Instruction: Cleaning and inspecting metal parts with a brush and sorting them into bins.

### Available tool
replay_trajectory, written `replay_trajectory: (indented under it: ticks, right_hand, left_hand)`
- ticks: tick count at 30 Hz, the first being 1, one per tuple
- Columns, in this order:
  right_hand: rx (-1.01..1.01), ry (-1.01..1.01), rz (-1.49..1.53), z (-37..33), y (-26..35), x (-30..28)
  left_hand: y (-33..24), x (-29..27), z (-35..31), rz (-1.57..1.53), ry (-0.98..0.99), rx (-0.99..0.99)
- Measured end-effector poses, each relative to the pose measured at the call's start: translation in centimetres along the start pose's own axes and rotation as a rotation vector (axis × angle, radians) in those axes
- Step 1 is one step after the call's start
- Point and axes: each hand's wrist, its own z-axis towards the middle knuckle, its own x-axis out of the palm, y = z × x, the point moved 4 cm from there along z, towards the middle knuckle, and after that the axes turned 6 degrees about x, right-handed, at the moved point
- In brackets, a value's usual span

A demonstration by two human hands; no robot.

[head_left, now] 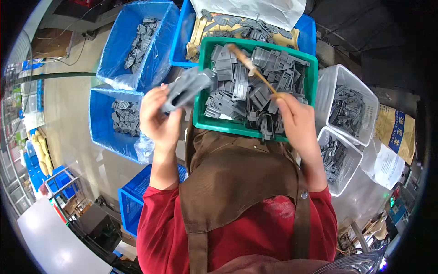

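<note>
My left hand [159, 114] is closed on a grey moulded plastic part [185, 91], blurred by motion, at the left edge of the green tub [199, 109]. My right hand [296, 119] grips the thin yellowish end of a stick [242, 58]. Its thicker brown wooden end points up and left over the tub, also blurred. Beneath the stick, many grey plastic parts [223, 66] lie heaped in the tub, close to my lap. The stick and the held part are apart from each other.
Left of the tub stand two blue, plastic-lined bins [109, 45] with grey pieces. A blue bin [308, 34] with a sack and more parts is behind it. Two white baskets [326, 91] with dark grey pieces stand right. A blue crate [130, 205] sits by my left elbow.
</note>
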Motion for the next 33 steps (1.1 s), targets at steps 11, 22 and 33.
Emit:
replay_trajectory:
  ticks: [11, 22, 33]
  right_hand:
    - [0.089, -0.022, 0.13, 0.3, -0.3, 0.5]
    - [0.046, -0.162, 0.241, -0.1, -3.1, -1.2]
    - [0.141, -0.161, 0.38, -0.4, -3.1, -1.4]
  left_hand:
    - [1.5, -1.1, 1.9, -0.374, 0.115, -0.688]
    - [5.5, -5.6, 6.7, 0.328, 0.252, -0.092]
    - [1.8, 6.8, 0.5, 0.071, 1.018, 0.077]
